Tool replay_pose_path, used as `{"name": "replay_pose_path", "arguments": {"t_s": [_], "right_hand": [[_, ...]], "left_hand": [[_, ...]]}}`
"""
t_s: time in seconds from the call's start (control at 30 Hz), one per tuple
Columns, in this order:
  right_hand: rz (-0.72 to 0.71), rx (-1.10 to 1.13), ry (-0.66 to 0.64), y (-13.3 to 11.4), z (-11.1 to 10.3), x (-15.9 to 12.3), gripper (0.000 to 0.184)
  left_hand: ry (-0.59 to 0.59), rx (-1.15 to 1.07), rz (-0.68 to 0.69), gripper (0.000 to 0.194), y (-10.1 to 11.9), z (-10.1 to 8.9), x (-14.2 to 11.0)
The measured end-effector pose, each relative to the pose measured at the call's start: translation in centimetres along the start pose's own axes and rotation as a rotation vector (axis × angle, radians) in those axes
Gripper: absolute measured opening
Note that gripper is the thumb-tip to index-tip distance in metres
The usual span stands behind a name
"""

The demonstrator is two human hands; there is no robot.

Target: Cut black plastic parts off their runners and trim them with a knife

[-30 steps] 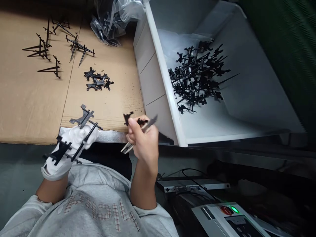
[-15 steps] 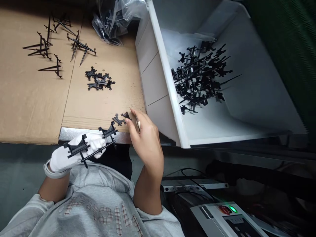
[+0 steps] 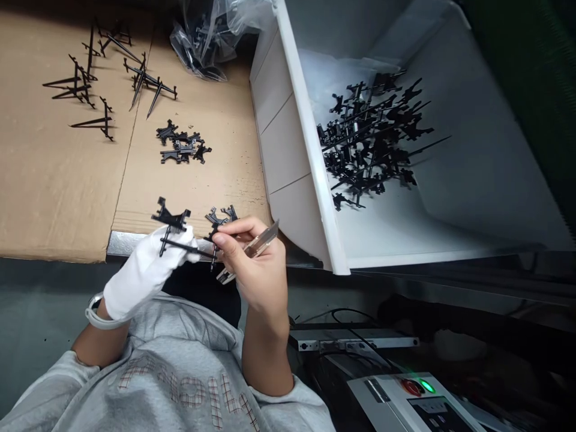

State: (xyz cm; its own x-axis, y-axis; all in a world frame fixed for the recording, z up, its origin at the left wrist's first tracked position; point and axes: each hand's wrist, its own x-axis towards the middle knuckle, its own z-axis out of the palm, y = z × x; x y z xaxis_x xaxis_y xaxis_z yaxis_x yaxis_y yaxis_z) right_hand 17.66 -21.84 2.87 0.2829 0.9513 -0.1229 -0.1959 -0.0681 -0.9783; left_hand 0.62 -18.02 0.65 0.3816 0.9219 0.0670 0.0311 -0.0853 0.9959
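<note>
My left hand (image 3: pixel 139 273), in a white glove, is closed on a black plastic moulded part (image 3: pixel 171 217) with a clip-like piece at each end of a thin bar. Bare, my right hand (image 3: pixel 263 279) has thumb and forefinger pinched at the part's right end. A slim metal utility knife (image 3: pixel 262 241) lies across the right palm under the other fingers, its pointed end sticking out to the upper right. Just beyond the right fingertips, loose black clips (image 3: pixel 216 215) rest near the table edge, partly hidden by the hand.
A small pile of black clips (image 3: pixel 182 144) lies on the cardboard (image 3: pixel 135 192). Several thin black sprues (image 3: pixel 108 120) are spread at the far left. To the right stands a white bin (image 3: pixel 335 246) with many black parts (image 3: pixel 373 132). A clear plastic bag (image 3: pixel 204 51) sits behind.
My left hand has turned and risen slightly with the black part. My right hand has moved from the loose clips left and down to the part's right end, and the knife shows more.
</note>
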Motion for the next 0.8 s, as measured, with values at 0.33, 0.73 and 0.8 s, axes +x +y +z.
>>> {"name": "replay_pose_path", "arguments": {"t_s": [0.33, 0.73, 0.8], "right_hand": [[-0.018, 0.15, 0.175, 1.3, 0.3, -0.8, 0.035], [0.333, 0.313, -0.201, -0.5, -0.3, -0.6, 0.049], [0.318, 0.258, -0.19, -0.4, -0.4, -0.7, 0.043]], "left_hand": [[0.103, -0.157, 0.085, 0.039, 0.2, 2.5, -0.5], [-0.161, 0.085, 0.282, 0.029, 0.9, 1.3, 0.1], [-0.188, 0.169, 0.343, 0.03, 0.9, 1.5, 0.3]]}}
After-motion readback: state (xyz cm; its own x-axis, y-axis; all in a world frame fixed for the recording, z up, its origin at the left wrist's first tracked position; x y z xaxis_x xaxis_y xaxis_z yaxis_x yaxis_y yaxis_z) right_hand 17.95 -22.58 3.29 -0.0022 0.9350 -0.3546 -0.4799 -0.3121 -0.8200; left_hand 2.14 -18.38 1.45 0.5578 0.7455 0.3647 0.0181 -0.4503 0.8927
